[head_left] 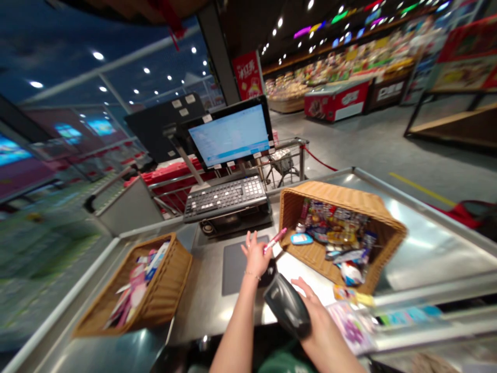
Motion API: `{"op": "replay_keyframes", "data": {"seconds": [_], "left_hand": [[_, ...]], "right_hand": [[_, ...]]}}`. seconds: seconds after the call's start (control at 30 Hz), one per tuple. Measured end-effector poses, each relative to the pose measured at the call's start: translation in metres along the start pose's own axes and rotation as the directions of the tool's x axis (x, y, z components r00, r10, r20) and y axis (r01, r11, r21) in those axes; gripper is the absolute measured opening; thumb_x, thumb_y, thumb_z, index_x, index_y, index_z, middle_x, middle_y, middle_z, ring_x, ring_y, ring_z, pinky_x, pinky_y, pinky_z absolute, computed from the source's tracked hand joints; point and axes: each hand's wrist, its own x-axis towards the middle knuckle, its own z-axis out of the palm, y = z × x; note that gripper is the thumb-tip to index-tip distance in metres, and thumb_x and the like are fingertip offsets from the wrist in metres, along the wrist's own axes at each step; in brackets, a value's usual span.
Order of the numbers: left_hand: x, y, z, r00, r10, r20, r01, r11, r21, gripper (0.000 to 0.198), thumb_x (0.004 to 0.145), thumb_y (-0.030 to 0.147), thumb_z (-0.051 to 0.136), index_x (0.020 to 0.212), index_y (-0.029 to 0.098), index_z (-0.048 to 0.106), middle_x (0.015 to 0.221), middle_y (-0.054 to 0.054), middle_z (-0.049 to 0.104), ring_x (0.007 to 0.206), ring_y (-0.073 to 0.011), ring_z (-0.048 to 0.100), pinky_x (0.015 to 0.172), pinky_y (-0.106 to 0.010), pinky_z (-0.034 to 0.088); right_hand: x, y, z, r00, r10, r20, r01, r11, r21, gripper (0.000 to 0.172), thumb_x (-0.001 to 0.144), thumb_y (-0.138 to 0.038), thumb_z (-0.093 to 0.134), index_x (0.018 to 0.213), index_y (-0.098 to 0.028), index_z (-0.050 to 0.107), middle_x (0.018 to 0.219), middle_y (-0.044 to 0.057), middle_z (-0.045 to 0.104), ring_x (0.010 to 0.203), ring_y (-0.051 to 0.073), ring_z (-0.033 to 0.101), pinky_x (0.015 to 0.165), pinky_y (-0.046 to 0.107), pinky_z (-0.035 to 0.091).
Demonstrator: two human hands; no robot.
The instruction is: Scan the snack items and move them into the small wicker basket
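My left hand (256, 255) pinches a slim pink pen-shaped item (275, 240) above a dark counter mat (236, 267). My right hand (308, 305) grips a black handheld barcode scanner (287, 305) across its palm. To the right, a tilted wicker basket (330, 197) holds many colourful packaged goods (334, 230). A second wicker basket (171, 274) at the left holds pink and white packages (137, 287). Flat packets (351, 326) lie on the counter beyond my right hand.
A steel checkout counter (435, 248) carries a keyboard (225, 197) and a monitor (229, 135) beyond my hands. Behind them stand a metal railing (287, 150) and a red rope (318, 158). A red freezer (336, 101) and stocked shelves (341, 62) fill the store beyond.
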Motion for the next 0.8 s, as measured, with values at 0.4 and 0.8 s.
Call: {"op": "replay_keyframes", "data": {"seconds": [0.4,0.8], "left_hand": [[0.001,-0.016,-0.014,0.996,-0.080,-0.030,0.078,0.994,-0.074,0.020,0.084,0.026,0.057,0.093,0.022,0.074,0.158,-0.010,0.039,0.152,-0.0325,0.015,0.117,-0.067,0.014],[0.003,-0.036,-0.025,0.993,-0.115,-0.023,0.112,0.987,-0.114,0.018,0.084,0.025,0.059,0.092,0.023,0.075,0.156,-0.008,0.042,0.152,-0.0321,0.016,0.117,-0.067,0.016]], "right_hand": [[0.003,0.005,-0.001,0.999,-0.017,0.050,0.019,0.999,-0.051,0.045,0.085,-0.022,0.053,0.129,-0.022,0.064,0.148,0.015,0.055,0.146,0.029,0.041,0.117,0.049,0.042],[0.008,-0.003,-0.005,0.994,-0.013,0.104,0.019,0.998,-0.052,0.046,0.084,-0.022,0.052,0.128,-0.018,0.065,0.144,0.019,0.058,0.145,0.032,0.041,0.116,0.050,0.041]]}}
